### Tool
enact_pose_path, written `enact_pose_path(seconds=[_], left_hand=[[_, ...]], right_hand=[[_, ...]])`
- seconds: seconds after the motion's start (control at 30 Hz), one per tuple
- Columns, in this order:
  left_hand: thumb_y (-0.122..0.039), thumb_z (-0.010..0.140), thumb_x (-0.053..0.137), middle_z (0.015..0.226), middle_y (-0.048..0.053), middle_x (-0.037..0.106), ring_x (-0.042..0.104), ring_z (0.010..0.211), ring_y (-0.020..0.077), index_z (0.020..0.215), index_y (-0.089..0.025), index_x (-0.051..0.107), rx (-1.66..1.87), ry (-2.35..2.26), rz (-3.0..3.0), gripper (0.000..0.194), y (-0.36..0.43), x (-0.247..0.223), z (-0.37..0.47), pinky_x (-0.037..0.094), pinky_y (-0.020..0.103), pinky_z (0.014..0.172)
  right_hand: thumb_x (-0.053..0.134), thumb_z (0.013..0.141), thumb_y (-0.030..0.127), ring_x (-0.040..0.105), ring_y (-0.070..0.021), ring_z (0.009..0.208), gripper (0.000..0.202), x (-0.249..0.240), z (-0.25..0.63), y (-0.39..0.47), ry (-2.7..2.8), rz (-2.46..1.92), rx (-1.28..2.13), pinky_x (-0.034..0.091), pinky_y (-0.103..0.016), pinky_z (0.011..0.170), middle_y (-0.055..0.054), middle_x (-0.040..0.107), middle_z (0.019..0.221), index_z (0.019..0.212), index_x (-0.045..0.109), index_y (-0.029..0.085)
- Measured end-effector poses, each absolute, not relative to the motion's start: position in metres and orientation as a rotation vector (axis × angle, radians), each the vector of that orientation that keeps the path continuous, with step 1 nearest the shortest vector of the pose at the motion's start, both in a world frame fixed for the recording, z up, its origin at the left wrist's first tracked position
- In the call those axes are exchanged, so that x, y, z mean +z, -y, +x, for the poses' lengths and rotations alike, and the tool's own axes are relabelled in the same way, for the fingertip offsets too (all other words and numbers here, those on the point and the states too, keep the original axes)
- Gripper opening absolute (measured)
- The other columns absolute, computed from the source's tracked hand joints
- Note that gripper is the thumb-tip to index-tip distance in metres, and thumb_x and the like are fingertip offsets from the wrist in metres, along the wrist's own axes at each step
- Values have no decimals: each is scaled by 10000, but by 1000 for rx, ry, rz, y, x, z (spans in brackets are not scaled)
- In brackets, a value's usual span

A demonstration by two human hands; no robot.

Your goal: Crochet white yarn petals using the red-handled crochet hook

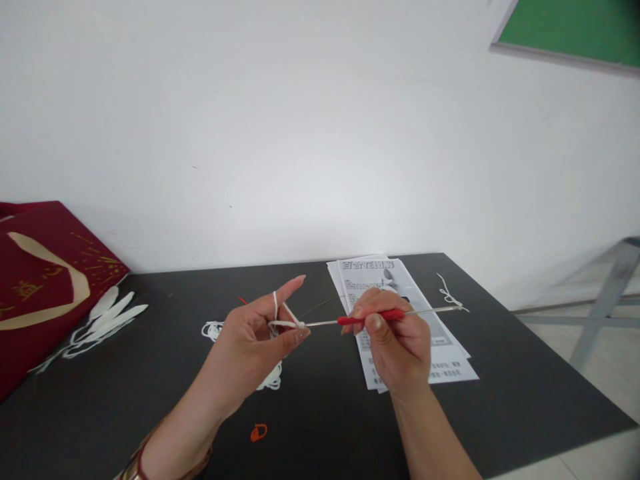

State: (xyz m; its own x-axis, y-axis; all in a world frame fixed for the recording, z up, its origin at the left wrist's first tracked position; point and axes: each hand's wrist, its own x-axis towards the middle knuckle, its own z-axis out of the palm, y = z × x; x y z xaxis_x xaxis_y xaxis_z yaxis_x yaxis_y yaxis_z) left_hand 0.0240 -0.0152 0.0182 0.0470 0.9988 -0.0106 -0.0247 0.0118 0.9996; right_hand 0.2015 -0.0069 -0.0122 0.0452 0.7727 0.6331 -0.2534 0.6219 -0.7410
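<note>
My right hand point(400, 337) grips a crochet hook point(371, 318) by its red handle; the metal shaft points left. Its tip meets white yarn point(300, 325) pinched between the thumb and a finger of my left hand point(253, 347). A strand loops round my raised left index finger. Behind and below the left hand lies a loose bundle of white yarn point(273, 379), partly hidden by it. An orange stitch marker point(259, 433) rests on the black table point(320, 433) nearer to me. Printed sheets point(367, 367) lie beneath my right hand.
A dark red gift bag point(45, 267) leans at the left, with several white crocheted petals point(113, 313) beside it. A thin white yarn piece point(445, 293) lies near the table's right edge. The white wall point(300, 133) stands behind; a grey metal frame point(605, 300) is at the right.
</note>
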Motion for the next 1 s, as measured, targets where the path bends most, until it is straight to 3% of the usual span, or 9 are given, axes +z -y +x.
enact_pose_path(seconds=[0.17,0.3,0.4,0.5,0.6,0.67,0.83,1.0], left_hand=[[-196,653,778,587,-20,567,561,578,148,992,-204,753,1200,-1173,1235,340,14,17,23,436,266,544],[-191,671,756,597,43,612,635,965,305,655,-191,715,1199,-1191,1364,44,10,15,22,472,313,642],[-167,678,737,677,82,673,581,1117,342,568,-193,654,1189,-1233,1451,141,6,11,20,473,327,686],[-170,679,742,718,61,674,647,912,278,744,-167,719,1230,-1269,1375,69,3,6,20,455,300,640],[-192,682,759,641,-17,613,585,627,158,1180,-146,655,1281,-1255,1183,510,3,4,22,407,256,559],[-179,673,768,608,-48,587,529,564,118,1310,-134,564,1315,-1224,1074,671,4,4,25,390,236,543],[-128,636,794,617,-66,607,519,579,86,1288,-168,592,1428,-1168,979,684,8,2,32,434,213,626],[-200,702,778,741,-29,687,633,749,128,1300,-231,585,1457,-1110,1014,629,9,2,30,482,248,770]], right_hand=[[576,912,224,555,-158,648,117,-11,203,12,1380,-566,772,423,-293,555,-15,618,719,881,688,219],[562,905,184,576,-166,680,124,-10,204,17,1497,-635,690,442,-309,599,-26,633,770,911,677,231],[559,876,117,589,-170,701,171,-8,203,21,1655,-661,549,458,-307,606,-35,638,790,963,654,228],[551,833,61,574,-169,667,256,-6,199,24,1809,-614,339,458,-296,566,-51,647,790,1031,619,208],[539,798,41,561,-181,636,317,-9,192,25,1906,-544,121,477,-306,543,-81,670,791,1083,590,169],[529,787,43,580,-199,643,341,-12,189,25,1958,-513,-14,502,-320,543,-103,685,789,1113,578,130],[503,808,55,634,-220,694,375,-18,184,23,1997,-513,-179,556,-334,565,-111,711,789,1176,560,99],[531,811,54,642,-224,737,398,-21,187,18,1948,-504,-195,586,-339,591,-119,722,826,1203,567,108]])
